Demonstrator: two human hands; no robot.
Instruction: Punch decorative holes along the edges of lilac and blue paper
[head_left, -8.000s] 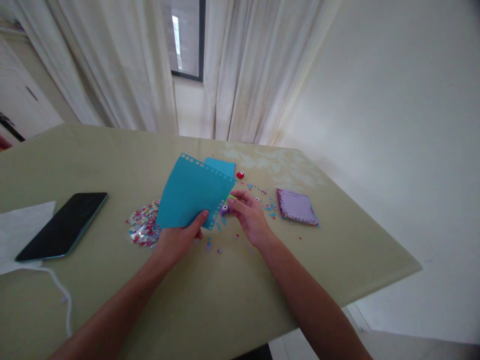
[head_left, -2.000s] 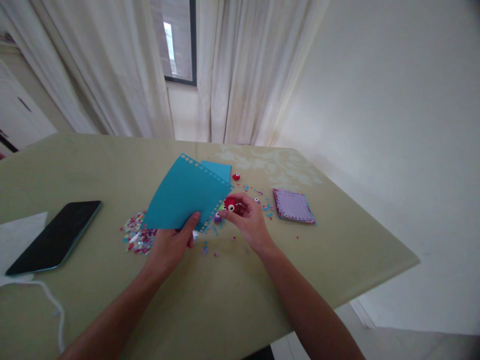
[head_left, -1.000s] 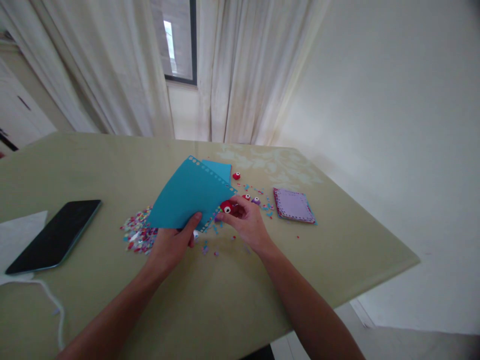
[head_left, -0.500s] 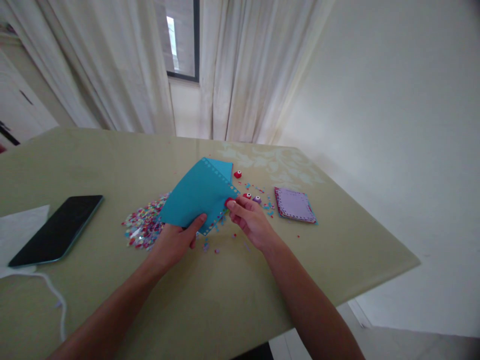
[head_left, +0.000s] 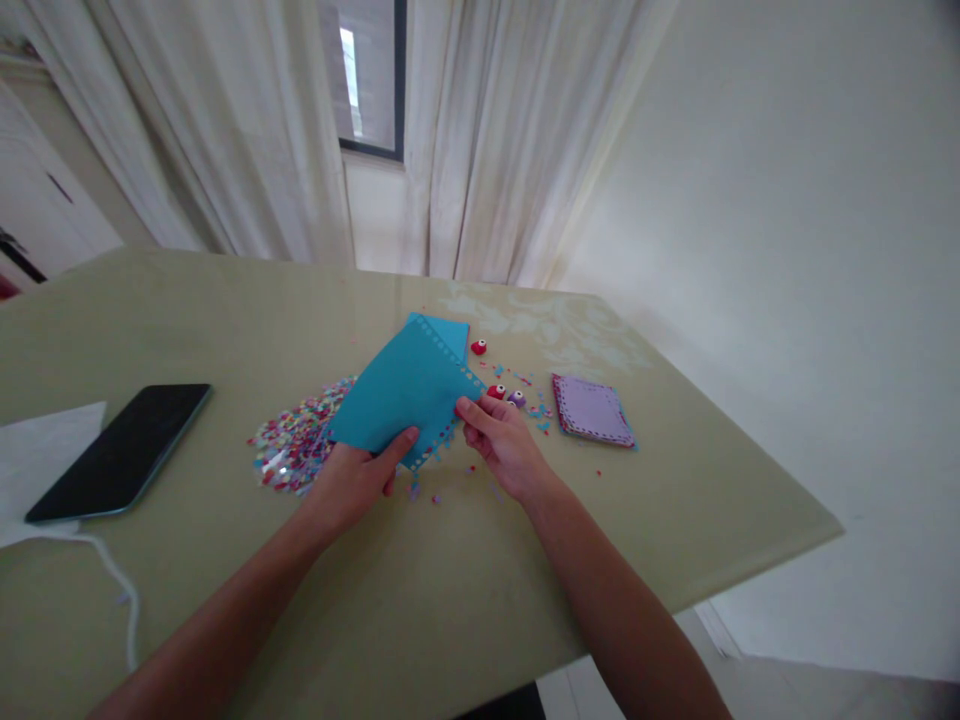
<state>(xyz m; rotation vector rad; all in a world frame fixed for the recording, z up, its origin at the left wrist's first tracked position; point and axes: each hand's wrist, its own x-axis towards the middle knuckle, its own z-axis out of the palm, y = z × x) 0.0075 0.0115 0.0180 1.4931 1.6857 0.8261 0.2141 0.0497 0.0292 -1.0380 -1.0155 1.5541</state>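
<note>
My left hand (head_left: 360, 478) grips a blue paper sheet (head_left: 405, 390) from below, its thumb lying on top. The sheet is tilted above the table, with small holes punched along two edges. At the right corner of the sheet, my right hand (head_left: 502, 440) is closed around a small red paper punch (head_left: 460, 408), mostly hidden by the thumb and fingers. More blue paper (head_left: 448, 333) lies behind the held sheet. Beyond my right hand sit small red (head_left: 478, 347) and purple (head_left: 516, 398) punches with white eye-like dots.
A heap of colourful paper bits (head_left: 296, 445) lies left of the sheet, and scraps are scattered near my right hand. A stack of purple punched cards (head_left: 594, 410) is on the right. A black tablet (head_left: 124, 455), white paper (head_left: 45, 450) and a white cable (head_left: 124, 575) lie left.
The view has shifted slightly. My right thumb now covers more of the red punch at the sheet's corner; both hands keep their hold.
</note>
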